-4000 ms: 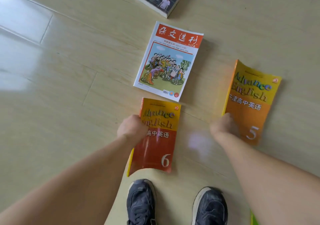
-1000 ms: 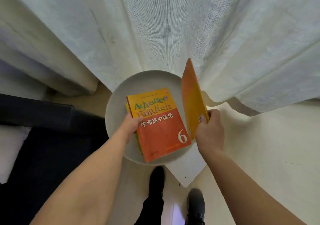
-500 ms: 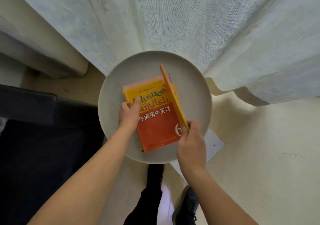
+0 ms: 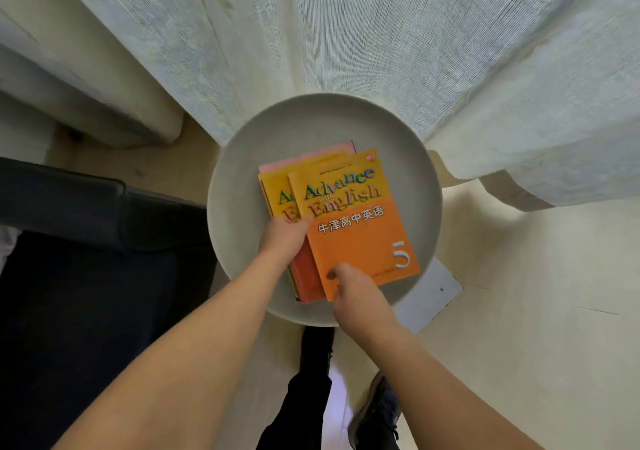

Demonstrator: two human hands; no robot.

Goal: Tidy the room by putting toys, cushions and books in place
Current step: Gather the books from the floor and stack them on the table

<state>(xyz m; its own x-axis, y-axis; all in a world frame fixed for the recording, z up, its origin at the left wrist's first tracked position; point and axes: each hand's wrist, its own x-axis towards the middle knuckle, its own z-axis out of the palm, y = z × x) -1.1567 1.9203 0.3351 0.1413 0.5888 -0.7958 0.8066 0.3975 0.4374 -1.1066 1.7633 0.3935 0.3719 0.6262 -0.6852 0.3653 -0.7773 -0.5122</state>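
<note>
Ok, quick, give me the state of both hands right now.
Left hand: grips the stacked book under the top one.
Right hand: pinches the near edge of the number 5 book on the round table.

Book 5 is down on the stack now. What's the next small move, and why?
Probably nudge the book 5 left with the right hand to square it: it overhangs the book 6 beneath, which the left hand steadies on the round table.
</note>
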